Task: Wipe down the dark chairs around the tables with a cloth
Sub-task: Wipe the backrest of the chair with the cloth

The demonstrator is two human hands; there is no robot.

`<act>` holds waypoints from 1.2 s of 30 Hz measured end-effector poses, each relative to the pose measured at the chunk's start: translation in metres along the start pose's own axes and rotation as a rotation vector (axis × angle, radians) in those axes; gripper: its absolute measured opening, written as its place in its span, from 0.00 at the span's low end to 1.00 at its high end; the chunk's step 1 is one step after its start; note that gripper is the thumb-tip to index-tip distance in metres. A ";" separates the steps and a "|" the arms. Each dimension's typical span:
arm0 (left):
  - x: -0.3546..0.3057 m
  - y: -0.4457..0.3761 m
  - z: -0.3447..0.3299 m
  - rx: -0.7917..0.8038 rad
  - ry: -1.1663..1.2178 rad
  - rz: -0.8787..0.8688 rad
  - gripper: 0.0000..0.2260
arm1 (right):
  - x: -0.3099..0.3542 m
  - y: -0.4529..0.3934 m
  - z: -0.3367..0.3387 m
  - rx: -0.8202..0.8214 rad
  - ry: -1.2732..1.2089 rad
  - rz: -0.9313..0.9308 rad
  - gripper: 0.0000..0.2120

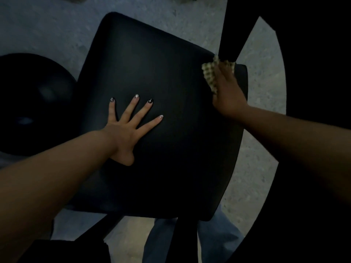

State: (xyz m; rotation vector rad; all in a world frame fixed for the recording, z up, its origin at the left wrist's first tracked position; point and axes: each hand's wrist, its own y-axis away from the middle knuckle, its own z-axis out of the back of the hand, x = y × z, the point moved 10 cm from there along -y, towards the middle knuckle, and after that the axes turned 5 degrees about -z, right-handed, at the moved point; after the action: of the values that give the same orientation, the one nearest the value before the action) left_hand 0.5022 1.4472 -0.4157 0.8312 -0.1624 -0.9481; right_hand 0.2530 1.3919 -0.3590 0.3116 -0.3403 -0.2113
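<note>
A dark chair seat (171, 73) fills the middle of the head view, seen from above. My left hand (127, 128) lies flat on the seat with fingers spread, pressing on it. My right hand (227, 93) holds a checked green and cream cloth (209, 73) against the seat's far right corner, next to a dark upright chair post (229, 35). The fingers of the right hand are partly hidden by the cloth.
A round dark stool or seat (32, 103) stands at the left. A large dark curved table edge (313, 92) runs down the right side. Grey speckled floor (47, 31) shows around the chair. Blue trouser legs (218, 240) appear below the seat.
</note>
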 end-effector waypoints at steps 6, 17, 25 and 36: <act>-0.003 0.000 0.001 0.024 -0.015 0.006 0.58 | 0.009 0.032 -0.036 -0.069 0.042 0.001 0.32; -0.003 0.001 0.000 0.064 -0.012 0.019 0.59 | 0.088 0.181 -0.108 0.338 0.361 0.659 0.24; -0.002 0.001 0.000 0.002 -0.008 0.024 0.58 | 0.018 0.019 -0.005 0.129 0.086 0.295 0.32; -0.001 -0.001 0.001 0.001 -0.037 0.045 0.58 | 0.030 0.097 -0.062 -0.015 -0.110 0.033 0.29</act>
State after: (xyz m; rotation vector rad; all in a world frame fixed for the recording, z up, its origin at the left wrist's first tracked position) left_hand 0.5005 1.4468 -0.4161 0.8083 -0.2131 -0.9215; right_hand 0.3180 1.4913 -0.3735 0.2802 -0.4526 -0.1986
